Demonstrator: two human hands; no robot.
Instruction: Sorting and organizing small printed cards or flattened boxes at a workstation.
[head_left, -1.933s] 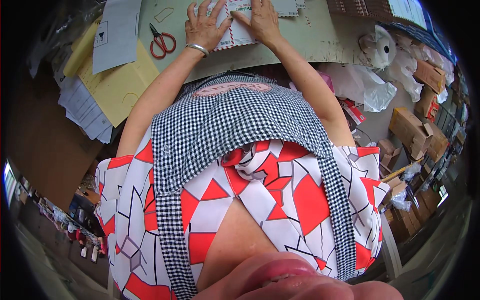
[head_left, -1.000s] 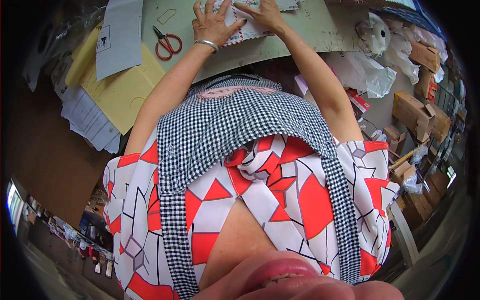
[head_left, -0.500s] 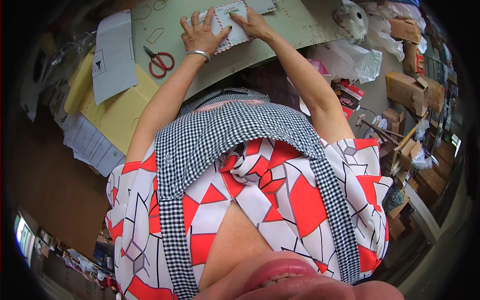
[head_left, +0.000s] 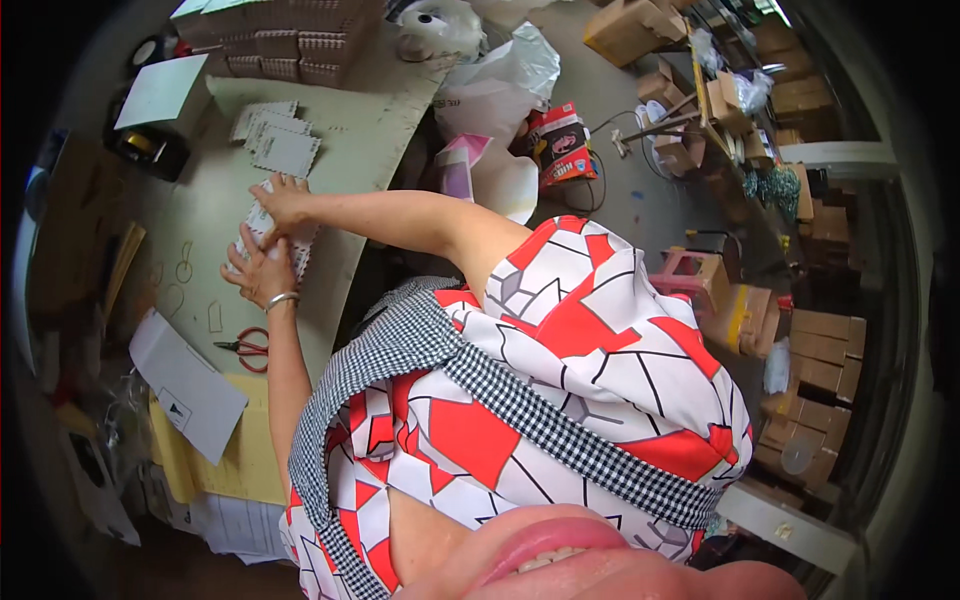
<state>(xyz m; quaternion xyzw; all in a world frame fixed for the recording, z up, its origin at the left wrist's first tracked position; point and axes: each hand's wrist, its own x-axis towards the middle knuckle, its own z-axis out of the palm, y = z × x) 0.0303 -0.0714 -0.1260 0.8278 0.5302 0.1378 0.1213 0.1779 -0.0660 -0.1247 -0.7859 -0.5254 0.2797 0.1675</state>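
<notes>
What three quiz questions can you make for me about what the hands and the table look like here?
1. True or false: both hands rest on the white card piece.
2. What lies closest to the left hand? A) red-handled scissors B) a green cup C) a blue ball
3. Fill in: the left wrist wears a silver ____.

Key: 1. True; the right hand presses the upper part, the left hand the lower part. 2. A; they lie on the table just below that hand. 3. Bracelet.
</notes>
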